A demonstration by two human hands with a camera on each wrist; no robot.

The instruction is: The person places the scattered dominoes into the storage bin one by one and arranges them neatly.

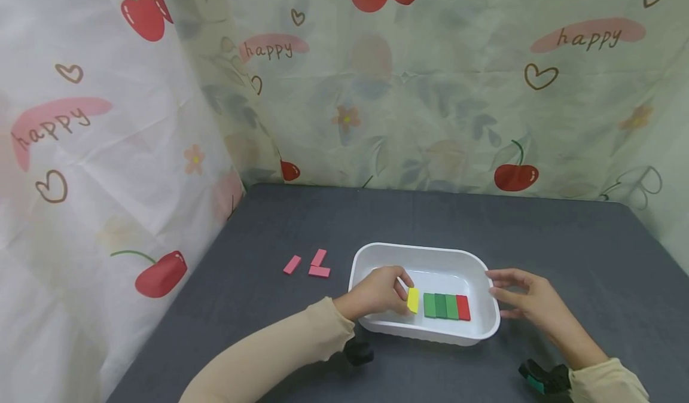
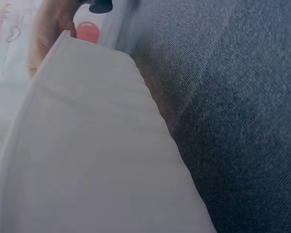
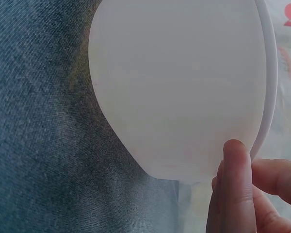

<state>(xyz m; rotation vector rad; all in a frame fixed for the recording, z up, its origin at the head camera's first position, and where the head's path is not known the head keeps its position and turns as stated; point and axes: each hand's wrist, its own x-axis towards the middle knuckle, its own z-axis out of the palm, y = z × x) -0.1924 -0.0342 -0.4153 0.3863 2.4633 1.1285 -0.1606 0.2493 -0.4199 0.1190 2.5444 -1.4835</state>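
A white plastic tray [image 1: 425, 253] stands on the dark grey table. Inside it lie a row of flat blocks: three green blocks [image 1: 440, 305] and a red block [image 1: 463, 307]. My left hand [image 1: 379, 292] reaches over the tray's left rim and pinches a yellow block [image 1: 412, 300] just left of the green ones. My right hand [image 1: 524, 298] rests with relaxed fingers against the tray's right outer wall [image 3: 184, 92], a fingertip [image 3: 235, 150] touching it. The left wrist view shows only the tray's outer wall [image 2: 97, 160] and cloth.
Three pink blocks [image 1: 309, 264] lie on the table left of the tray. A cherry-print curtain [image 1: 377, 92] closes off the back and left sides. The table's dark cloth [image 1: 565, 241] spreads right of and behind the tray.
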